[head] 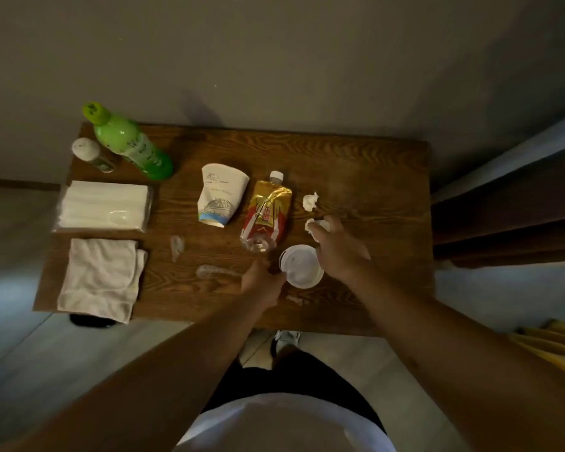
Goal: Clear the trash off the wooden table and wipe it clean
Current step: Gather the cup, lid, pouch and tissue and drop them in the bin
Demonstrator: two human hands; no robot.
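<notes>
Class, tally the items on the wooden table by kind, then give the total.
Bottles: 3
Paper cups: 1
Plastic lids: 1
Crumpled tissues: 2
Tissue packs: 1
Cloths: 1
Clear wrappers: 2
Total: 11

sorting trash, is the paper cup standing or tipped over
Tipped over. The paper cup lies on its side on the table, crumpled, its printed wall facing up and its base toward the person.

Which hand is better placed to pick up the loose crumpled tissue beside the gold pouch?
Right. The right hand is already on the nearer tissue wad, just below the loose tissue. The left hand sits nearer the person, at the white lid.
</notes>
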